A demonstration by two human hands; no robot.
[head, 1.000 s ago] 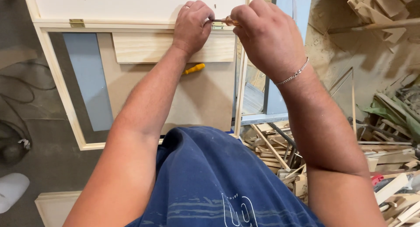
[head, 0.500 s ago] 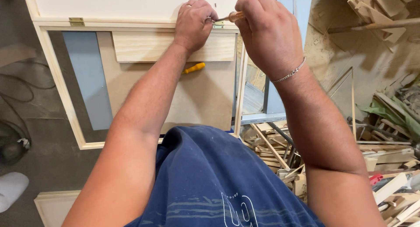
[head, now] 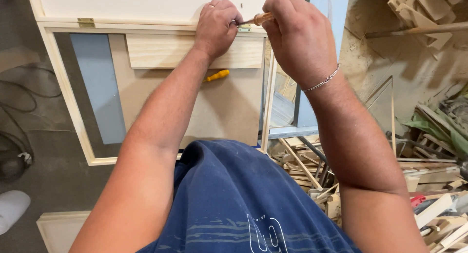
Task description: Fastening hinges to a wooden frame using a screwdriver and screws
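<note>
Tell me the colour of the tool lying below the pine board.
Bright yellow-orange: the tool lies on the brown panel, seen best in the head view.

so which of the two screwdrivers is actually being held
The orange-handled screwdriver at the frame's top edge, gripped by the right hand. The yellow-handled screwdriver lies untouched on the brown panel below.

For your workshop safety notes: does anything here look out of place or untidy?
Yes. Wood offcuts lie heaped on the floor at the right, and a yellow-handled tool lies loose on the board inside the wooden frame.
</note>
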